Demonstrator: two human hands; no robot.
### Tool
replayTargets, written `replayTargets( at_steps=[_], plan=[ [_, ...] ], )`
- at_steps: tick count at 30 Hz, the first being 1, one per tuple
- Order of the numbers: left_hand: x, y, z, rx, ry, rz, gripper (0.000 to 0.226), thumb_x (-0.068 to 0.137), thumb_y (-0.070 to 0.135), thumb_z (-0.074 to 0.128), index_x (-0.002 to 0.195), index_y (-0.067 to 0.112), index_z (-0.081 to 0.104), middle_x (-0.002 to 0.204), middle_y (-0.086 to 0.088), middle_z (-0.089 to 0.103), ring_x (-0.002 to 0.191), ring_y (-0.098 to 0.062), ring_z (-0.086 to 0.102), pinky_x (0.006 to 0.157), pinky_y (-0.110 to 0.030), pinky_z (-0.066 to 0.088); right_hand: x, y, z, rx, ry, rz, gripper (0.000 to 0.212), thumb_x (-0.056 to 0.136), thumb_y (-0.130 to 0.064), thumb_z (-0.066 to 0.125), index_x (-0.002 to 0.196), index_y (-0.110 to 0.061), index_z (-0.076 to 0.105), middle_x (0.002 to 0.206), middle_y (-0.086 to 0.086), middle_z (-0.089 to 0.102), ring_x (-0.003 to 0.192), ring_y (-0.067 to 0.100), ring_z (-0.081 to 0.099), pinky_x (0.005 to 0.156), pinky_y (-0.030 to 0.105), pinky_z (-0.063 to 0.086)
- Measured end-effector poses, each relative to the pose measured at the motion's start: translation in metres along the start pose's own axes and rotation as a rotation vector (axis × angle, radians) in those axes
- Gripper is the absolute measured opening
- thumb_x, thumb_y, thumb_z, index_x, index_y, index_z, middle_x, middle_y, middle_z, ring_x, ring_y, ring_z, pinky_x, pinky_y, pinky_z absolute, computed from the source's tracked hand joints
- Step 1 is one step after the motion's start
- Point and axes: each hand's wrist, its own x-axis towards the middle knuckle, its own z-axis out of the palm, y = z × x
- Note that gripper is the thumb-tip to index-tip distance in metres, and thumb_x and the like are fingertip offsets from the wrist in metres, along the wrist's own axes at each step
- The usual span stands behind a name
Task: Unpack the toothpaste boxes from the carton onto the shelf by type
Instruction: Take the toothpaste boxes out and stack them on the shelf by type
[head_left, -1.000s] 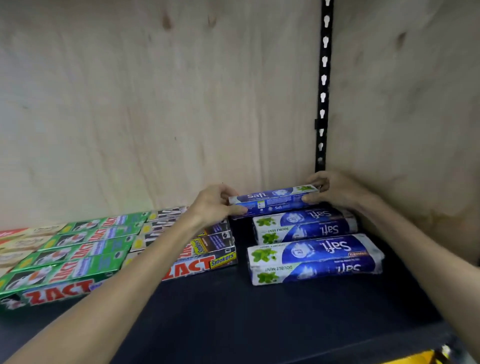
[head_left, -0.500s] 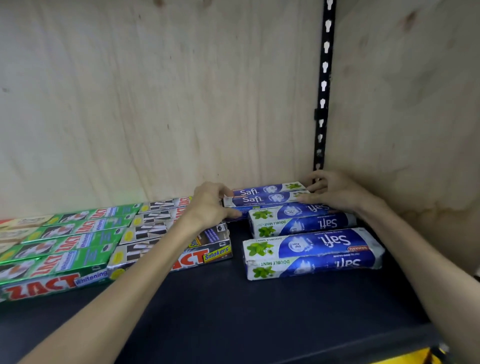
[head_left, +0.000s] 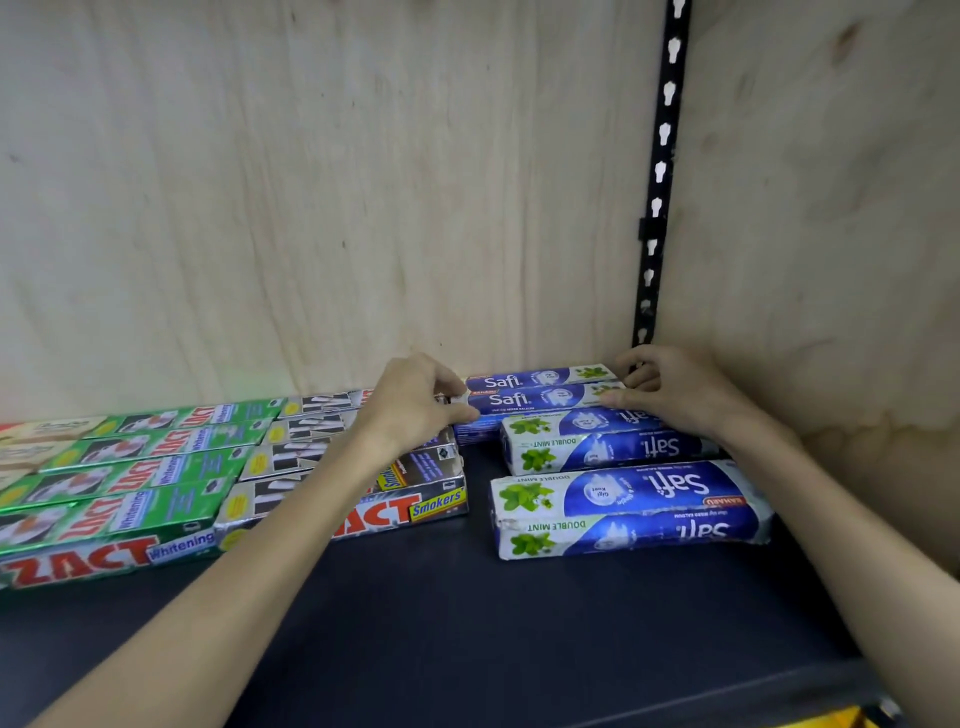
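Safi box (head_left: 540, 400), glossy blue card, lies at the shelf's (head_left: 467, 623) back corner; my left hand (head_left: 415, 410) and right hand (head_left: 675, 395) pinch its ends. I see matte black shelf, pale plywood walls (head_left: 311, 208), slotted metal rail (head_left: 660, 182).

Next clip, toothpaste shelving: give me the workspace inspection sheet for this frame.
Surface: dark shelf, front part bare.
Job's things: blue Safi box held at both ends, at the back; more Safi boxes in front; green Zact Whitening boxes left, Zact Smokers boxes beside them.
Clutter: nothing seen.
Hands: left hand and right hand pinch the box ends.
Cables: nothing seen.
Surroundings: plywood back wall, slotted black rail.
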Motion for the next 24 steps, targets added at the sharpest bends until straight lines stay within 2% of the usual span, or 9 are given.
replayTargets(
  at_steps=[2, 6, 9, 11, 14, 16, 18, 21, 24],
  plan=[
    [-0.001, 0.002, 0.002, 0.003, 0.002, 0.011, 0.039, 0.082, 0.03, 0.083, 0.114, 0.01, 0.076, 0.114, -0.004, 0.074, 0.098, -0.01, 0.063, 0.083, -0.019, 0.043, 0.001, 0.001, 0.002, 0.008, 0.001, -0.01, 0.048, 0.077, -0.037, 0.084, 0.116, -0.018, 0.065, 0.097, -0.005, 0.067, 0.092, 0.011, 0.065, 0.071, 0.018, 0.047],
    [-0.003, 0.002, 0.002, 0.009, 0.011, 0.02, 0.035, 0.082, 0.03, 0.083, 0.11, 0.01, 0.078, 0.11, -0.004, 0.075, 0.098, -0.012, 0.066, 0.081, -0.02, 0.044, 0.0, 0.001, 0.001, -0.003, 0.007, -0.011, 0.042, 0.081, -0.036, 0.081, 0.116, -0.017, 0.066, 0.103, -0.002, 0.07, 0.099, 0.016, 0.066, 0.078, 0.02, 0.048],
    [-0.007, 0.003, 0.001, 0.02, -0.002, 0.025, 0.039, 0.084, 0.035, 0.08, 0.117, 0.014, 0.075, 0.116, 0.001, 0.072, 0.103, -0.01, 0.062, 0.083, -0.021, 0.041, -0.006, -0.002, -0.005, -0.062, 0.139, -0.044, 0.022, 0.095, -0.029, 0.067, 0.114, -0.016, 0.068, 0.102, -0.004, 0.069, 0.101, 0.014, 0.064, 0.083, 0.027, 0.045],
    [-0.013, 0.007, -0.002, 0.012, 0.017, 0.058, 0.038, 0.086, 0.039, 0.077, 0.117, 0.018, 0.075, 0.113, 0.008, 0.068, 0.103, -0.006, 0.056, 0.084, -0.021, 0.037, -0.014, -0.004, -0.009, -0.03, 0.203, -0.056, 0.018, 0.1, -0.02, 0.06, 0.116, -0.016, 0.068, 0.106, -0.003, 0.07, 0.099, 0.012, 0.063, 0.086, 0.029, 0.048],
    [-0.022, 0.02, -0.005, 0.0, 0.055, 0.161, 0.027, 0.09, 0.044, 0.072, 0.109, 0.026, 0.077, 0.107, 0.015, 0.068, 0.099, -0.004, 0.058, 0.079, -0.023, 0.041, -0.032, -0.002, -0.008, -0.038, 0.123, -0.053, 0.023, 0.101, -0.019, 0.059, 0.122, -0.022, 0.066, 0.114, -0.004, 0.07, 0.101, 0.008, 0.063, 0.09, 0.029, 0.05],
    [-0.026, 0.029, -0.002, -0.035, -0.012, 0.212, 0.029, 0.087, 0.047, 0.074, 0.108, 0.028, 0.076, 0.104, 0.015, 0.07, 0.098, 0.002, 0.061, 0.083, -0.017, 0.046, -0.042, 0.002, -0.008, -0.135, 0.046, -0.065, 0.034, 0.095, -0.026, 0.068, 0.129, -0.022, 0.063, 0.123, 0.001, 0.068, 0.114, 0.015, 0.063, 0.102, 0.036, 0.048],
    [-0.029, 0.035, 0.004, -0.044, -0.133, 0.234, 0.042, 0.081, 0.052, 0.077, 0.115, 0.028, 0.073, 0.108, 0.014, 0.07, 0.1, 0.004, 0.062, 0.087, -0.011, 0.046, -0.048, 0.002, -0.011, -0.234, -0.02, -0.041, 0.059, 0.085, -0.038, 0.078, 0.138, -0.02, 0.057, 0.131, 0.006, 0.064, 0.122, 0.021, 0.059, 0.108, 0.041, 0.045],
    [-0.03, 0.041, 0.014, 0.055, -0.189, 0.275, 0.058, 0.073, 0.055, 0.081, 0.122, 0.027, 0.07, 0.11, 0.013, 0.065, 0.106, -0.006, 0.06, 0.095, -0.026, 0.048, -0.046, 0.0, -0.016, -0.305, -0.087, 0.012, 0.09, 0.071, -0.049, 0.086, 0.147, -0.024, 0.045, 0.137, 0.003, 0.059, 0.126, 0.02, 0.053, 0.11, 0.041, 0.041],
    [-0.028, 0.041, 0.016, 0.07, -0.188, 0.272, 0.065, 0.069, 0.056, 0.084, 0.125, 0.025, 0.068, 0.11, 0.008, 0.064, 0.105, -0.01, 0.058, 0.097, -0.036, 0.049, -0.036, 0.0, -0.014, -0.507, -0.143, 0.029, 0.104, 0.065, -0.055, 0.087, 0.151, -0.031, 0.034, 0.139, -0.001, 0.055, 0.129, 0.025, 0.044, 0.11, 0.045, 0.037]
  ],
)
